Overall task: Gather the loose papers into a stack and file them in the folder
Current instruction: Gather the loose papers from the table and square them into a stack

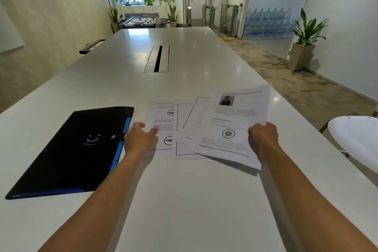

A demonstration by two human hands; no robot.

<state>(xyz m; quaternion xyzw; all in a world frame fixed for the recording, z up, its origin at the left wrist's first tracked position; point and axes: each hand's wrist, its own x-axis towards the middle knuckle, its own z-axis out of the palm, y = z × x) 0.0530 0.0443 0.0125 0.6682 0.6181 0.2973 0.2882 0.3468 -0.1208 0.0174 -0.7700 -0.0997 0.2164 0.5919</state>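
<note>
Head view: printed papers (204, 127) fanned, overlapping beside black folder (75, 149).

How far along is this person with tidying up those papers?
Early on. Nothing is filed: the black folder lies snapped shut on the table, left of the sheets. In hand: the right hand grips the sheet with the photo, lifted at an angle, while the left hand presses on the leftmost sheet. The papers are fanned out, so squaring them, opening the folder and filing remain.

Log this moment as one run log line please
stage: gathering | left hand: on leftmost sheet | right hand: gripping top printed sheet | papers: fanned, unstacked | black folder: closed, left of papers
</note>
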